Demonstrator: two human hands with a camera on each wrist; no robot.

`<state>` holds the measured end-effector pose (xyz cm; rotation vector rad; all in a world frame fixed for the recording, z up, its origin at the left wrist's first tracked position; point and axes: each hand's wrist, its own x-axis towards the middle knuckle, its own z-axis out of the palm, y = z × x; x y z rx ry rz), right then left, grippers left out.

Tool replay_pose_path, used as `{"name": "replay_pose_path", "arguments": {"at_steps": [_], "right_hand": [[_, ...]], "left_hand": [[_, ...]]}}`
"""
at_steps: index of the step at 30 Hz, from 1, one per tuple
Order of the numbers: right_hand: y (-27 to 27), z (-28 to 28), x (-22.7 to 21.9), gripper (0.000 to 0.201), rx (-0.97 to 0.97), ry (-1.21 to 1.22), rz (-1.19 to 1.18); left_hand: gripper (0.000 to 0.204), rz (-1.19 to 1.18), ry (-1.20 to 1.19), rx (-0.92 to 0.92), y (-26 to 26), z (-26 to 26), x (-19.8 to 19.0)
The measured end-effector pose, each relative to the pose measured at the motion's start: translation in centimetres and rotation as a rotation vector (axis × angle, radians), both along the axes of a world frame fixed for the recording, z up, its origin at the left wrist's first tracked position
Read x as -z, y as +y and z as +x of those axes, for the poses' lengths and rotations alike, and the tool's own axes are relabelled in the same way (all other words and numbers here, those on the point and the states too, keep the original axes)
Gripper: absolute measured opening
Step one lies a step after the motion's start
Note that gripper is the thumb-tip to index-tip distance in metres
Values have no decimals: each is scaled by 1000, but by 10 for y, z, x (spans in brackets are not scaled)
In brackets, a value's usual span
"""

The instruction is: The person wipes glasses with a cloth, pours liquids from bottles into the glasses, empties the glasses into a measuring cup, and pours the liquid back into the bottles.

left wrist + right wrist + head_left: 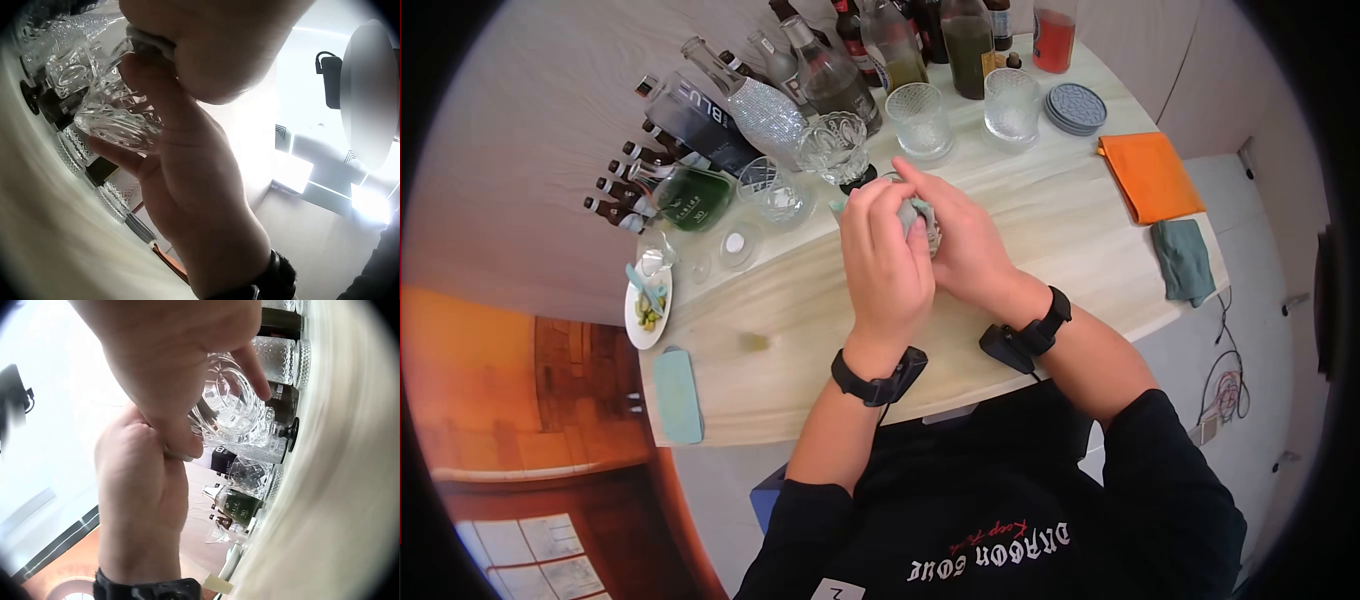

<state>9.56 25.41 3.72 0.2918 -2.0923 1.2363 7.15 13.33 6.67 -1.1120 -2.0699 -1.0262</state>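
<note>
Over the middle of the table, both hands come together around a clear cut-glass tumbler [228, 403]. My right hand [972, 240] grips the tumbler, its fingers wrapped round the patterned wall. A grey-green cloth [150, 45] is bunched at the glass under my left hand [885, 265]. The left fingers curl over this cloth and hold it against the tumbler. In the head view the hands cover most of the tumbler, with only a bit of glass and cloth showing between them. The left wrist view shows the tumbler's ribbed side [115, 128] tipped sideways above the table.
Behind the hands stand a stemmed crystal glass [833, 148], patterned tumblers [920, 122] and several bottles [830, 75]. Grey coasters [1076, 108], an orange cloth [1152, 178] and a folded green cloth [1183, 262] lie right. A white plate [636, 330] and pale green mat [678, 395] lie left.
</note>
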Motion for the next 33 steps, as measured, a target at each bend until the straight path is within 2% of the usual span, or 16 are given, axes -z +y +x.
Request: {"name": "replay_pose_path", "arguments": {"at_steps": [4, 6, 8, 9, 11, 12, 14, 15, 18, 20, 22, 24, 27, 28, 30, 33], "right_hand": [[3, 1, -3, 78, 25, 66, 112], [3, 5, -4, 81, -69, 43, 188], [2, 8, -5, 84, -109, 3, 167], [1, 9, -5, 87, -133, -42, 155], [-1, 8, -2, 90, -211, -59, 50], [-1, 7, -2, 94, -280, -79, -51], [-2, 8, -4, 96, -325, -94, -53], [-2, 8, -5, 99, -360, -109, -54], [-1, 7, -5, 102, -488, -131, -150], [-2, 9, -7, 101, -506, -132, -165], [-4, 7, -4, 100, -522, -132, -180], [-8, 3, 7, 97, -480, -163, -338], [-8, 2, 6, 96, -460, -232, -438], [-9, 2, 7, 96, -472, -240, -424], [-9, 0, 7, 96, -503, -266, -552], [-8, 1, 7, 96, -448, -232, -527]], "left_hand": [[24, -25, -56, -139, 5, 2, -11], [22, -42, -70, -189, -2, -5, -15], [22, 24, -375, -17, -12, -15, -17], [22, 22, -371, -28, -17, -18, -18], [19, 187, -811, 184, -26, -21, -21], [19, 191, -806, 177, -30, -19, -25], [20, 241, -996, 211, -37, -15, -33], [20, 250, -991, 204, -40, -15, -33], [23, 393, -1092, 213, -50, -16, -28], [26, 562, -1254, 246, -60, -16, -23], [30, 638, -1234, 222, -64, -11, -9], [34, 713, -1212, 199, -62, 0, 8], [46, 661, -885, 268, -51, 26, 37], [46, 680, -881, 261, -56, 30, 43], [47, 553, -813, 186, -63, 36, 51], [49, 399, -690, 88, -62, 35, 52]]}}
